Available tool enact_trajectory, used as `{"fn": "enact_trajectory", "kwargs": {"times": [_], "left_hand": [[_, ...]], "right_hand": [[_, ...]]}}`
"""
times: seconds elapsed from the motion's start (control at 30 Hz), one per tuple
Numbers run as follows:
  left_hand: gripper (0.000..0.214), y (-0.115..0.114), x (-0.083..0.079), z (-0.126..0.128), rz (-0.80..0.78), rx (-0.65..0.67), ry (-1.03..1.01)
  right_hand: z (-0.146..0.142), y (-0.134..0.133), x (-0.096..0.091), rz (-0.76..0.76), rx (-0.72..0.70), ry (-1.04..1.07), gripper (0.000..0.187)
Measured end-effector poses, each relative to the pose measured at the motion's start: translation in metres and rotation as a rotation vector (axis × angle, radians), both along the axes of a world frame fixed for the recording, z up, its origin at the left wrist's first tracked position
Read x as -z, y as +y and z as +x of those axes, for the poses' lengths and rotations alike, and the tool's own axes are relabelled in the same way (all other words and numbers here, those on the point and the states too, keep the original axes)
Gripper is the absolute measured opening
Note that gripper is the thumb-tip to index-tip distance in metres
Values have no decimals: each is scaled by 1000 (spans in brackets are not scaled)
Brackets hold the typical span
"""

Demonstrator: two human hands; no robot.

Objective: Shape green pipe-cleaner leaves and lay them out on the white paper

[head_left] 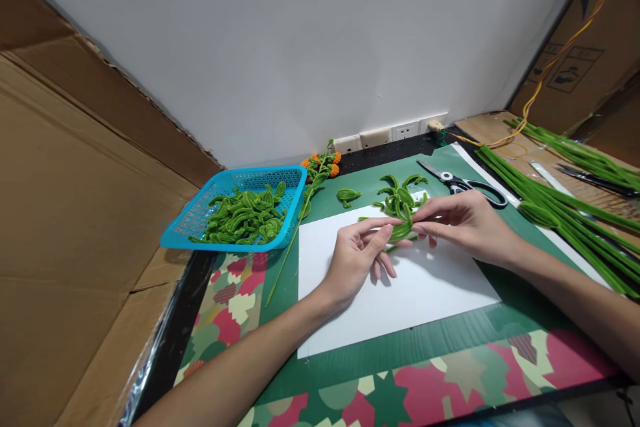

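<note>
Between my two hands, above a white sheet (340,307), is a green pipe-cleaner leaf (400,232). My left hand (357,250) pinches its left side between thumb and forefinger, the other fingers loosely spread below. From the right, my right hand (457,220) is closed with thumb and fingertips on the leaf's other end. Just beyond the fingertips lie more curled green leaf pieces (400,193), partly overlapping the held one in view. One loose leaf (348,196) rests on the green mat to the left of them.
A blue basket (175,239) of green leaves stands at left, beside an orange-flowered stem (295,230). Black-handled scissors (463,183) lie behind my right hand. Green pipe-cleaner stems (560,207) spread at right, near tweezers (597,179). Cardboard (75,213) walls the left side; sockets (375,139) line the wall.
</note>
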State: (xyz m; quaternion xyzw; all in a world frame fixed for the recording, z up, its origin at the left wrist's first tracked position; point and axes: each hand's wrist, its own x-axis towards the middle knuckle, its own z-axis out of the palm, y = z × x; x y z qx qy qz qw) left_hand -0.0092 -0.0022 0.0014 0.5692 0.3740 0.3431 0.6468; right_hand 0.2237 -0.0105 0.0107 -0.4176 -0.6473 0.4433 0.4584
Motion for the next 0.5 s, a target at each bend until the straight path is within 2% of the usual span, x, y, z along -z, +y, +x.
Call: {"fn": "enact_trajectory", "kwargs": {"times": [0.17,0.3,0.5], "left_hand": [[48,-1,0,-1,-44,82,49],[39,-2,-3,1,-8,142,64],[39,-2,-4,1,-18,172,50]], "right_hand": [[-2,-2,1,16,-28,5,27],[-3,-3,0,44,-29,-6,25],[-2,-6,5,127,22,-135,24]]}}
